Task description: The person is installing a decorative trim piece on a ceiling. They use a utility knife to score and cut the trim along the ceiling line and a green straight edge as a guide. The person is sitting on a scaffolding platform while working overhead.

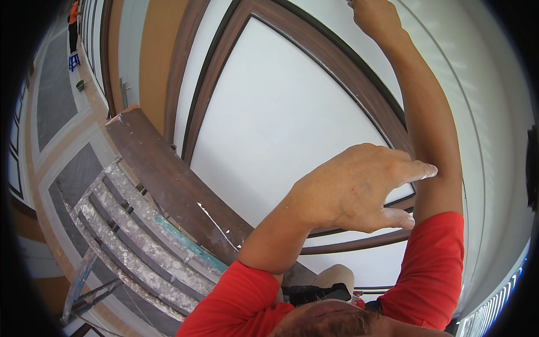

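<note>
My left hand is raised in front of a white wall panel framed by dark brown moulding. Its index finger and thumb are stretched apart, with white residue on the tips and nothing seen between them; the other fingers are hidden. The index fingertip overlaps my right forearm in the picture; I cannot tell whether they touch. Up at the top edge, my right hand reaches to the white surface beyond the moulding. Its fingers look closed together, and what they hold, if anything, cannot be made out.
Below on the left stands a paint-spattered slatted platform, beside a brown ledge with a white streak. Farther off are a person in orange, a blue stool and a dark green bucket on the tiled floor.
</note>
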A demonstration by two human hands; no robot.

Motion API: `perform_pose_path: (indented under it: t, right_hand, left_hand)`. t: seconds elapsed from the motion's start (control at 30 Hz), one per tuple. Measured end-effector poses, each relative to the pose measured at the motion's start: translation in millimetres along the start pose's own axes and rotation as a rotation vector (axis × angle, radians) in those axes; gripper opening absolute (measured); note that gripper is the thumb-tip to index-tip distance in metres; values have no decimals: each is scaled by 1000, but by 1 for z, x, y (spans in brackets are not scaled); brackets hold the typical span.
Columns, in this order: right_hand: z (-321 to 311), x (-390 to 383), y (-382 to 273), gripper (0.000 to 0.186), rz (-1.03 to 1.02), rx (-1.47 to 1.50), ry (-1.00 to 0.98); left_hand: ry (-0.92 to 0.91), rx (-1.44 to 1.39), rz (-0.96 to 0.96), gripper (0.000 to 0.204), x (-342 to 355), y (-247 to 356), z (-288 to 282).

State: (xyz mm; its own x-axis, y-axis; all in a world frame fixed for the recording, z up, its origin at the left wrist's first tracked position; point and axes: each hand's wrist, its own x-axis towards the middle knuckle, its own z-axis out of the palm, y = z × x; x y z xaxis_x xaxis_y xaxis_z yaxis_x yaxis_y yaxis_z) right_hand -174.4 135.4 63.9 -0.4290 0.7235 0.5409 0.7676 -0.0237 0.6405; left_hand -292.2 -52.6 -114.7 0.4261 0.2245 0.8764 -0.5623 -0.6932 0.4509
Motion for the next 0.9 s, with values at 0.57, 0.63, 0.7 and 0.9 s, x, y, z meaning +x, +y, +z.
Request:
perform_pose_path:
  t: [0.57, 0.63, 0.7, 0.9]
  right_hand:
    - [7, -21, 11, 38, 39, 225, 26]
    - [10, -17, 26, 39, 89, 256, -43]
    - [3, -17, 28, 39, 115, 278, -87]
    - [-7, -10, 18, 39, 213, 159, -126]
  left_hand:
    - [-28, 21, -21, 78, 1, 1, -2]
    - [-43, 15, -27, 78, 2, 3, 0]
    - [-57, 1, -30, 78, 3, 5, 2]
    - [-67, 17, -32, 78, 5, 6, 3]
